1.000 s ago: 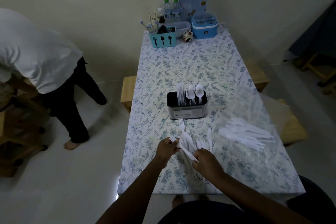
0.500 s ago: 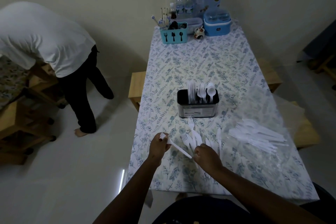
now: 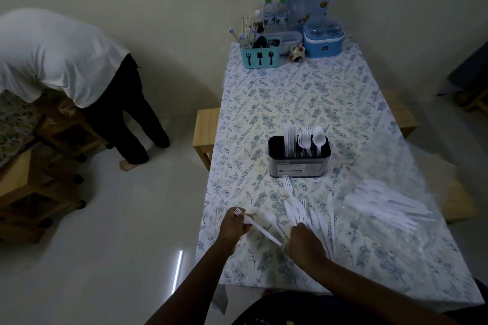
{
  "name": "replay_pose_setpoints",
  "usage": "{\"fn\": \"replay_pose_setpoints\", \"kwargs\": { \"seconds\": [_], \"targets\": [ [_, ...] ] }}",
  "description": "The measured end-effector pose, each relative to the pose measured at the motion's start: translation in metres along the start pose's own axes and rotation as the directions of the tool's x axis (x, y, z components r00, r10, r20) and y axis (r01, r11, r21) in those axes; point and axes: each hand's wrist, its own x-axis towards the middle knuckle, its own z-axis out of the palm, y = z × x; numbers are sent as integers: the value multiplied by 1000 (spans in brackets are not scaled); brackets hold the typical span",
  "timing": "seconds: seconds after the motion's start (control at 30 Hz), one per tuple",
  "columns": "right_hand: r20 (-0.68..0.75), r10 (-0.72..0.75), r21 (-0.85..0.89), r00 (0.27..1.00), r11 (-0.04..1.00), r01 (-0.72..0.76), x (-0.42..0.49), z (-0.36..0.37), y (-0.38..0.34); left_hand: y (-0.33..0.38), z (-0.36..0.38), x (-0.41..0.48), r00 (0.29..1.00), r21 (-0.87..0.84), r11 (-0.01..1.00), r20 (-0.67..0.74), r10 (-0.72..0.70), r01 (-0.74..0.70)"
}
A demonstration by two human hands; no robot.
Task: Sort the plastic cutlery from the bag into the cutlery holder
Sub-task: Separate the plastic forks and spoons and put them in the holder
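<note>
White fork [image 3: 264, 232] is pinched in the left hand's [image 3: 232, 228] fingers [image 3: 243, 222].

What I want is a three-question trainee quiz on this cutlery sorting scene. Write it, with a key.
1. True or false: the left hand holds a white fork.
2. In the cutlery holder, the spoons stand in which compartment, as seen? A left, B middle, C right.
3. Fill in: the clear bag lies to the ___ of the loose pile.
Key: 1 true; 2 C; 3 right.

Bagged cutlery [image 3: 383, 206] hazy, kinds indistinct.
</note>
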Motion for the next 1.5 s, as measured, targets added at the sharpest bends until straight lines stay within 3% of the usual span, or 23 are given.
{"fn": "replay_pose_setpoints", "kwargs": {
  "seconds": [0.33,0.6,1.23,1.4,1.5],
  "targets": [
    [28,3,16,1000,1000,-3,0,0,2,-1,-11,-2,998,48,997,3,59,-59],
    [19,-70,-75,997,995,71,-2,0,6,-3,-11,-6,997,40,996,5,78,-78],
    [3,-241,-220,971,947,236,-6,-9,15,-4,-5,-16,999,-39,999,-37,24,-25],
    [6,-203,-174,979,964,201,-6,-7,20,-4,-3,-18,999,-39,999,-29,27,-28],
    [13,-180,27,984,983,179,-2,-4,23,-4,-4,-17,999,-50,998,-36,24,-25]
  ]
}}
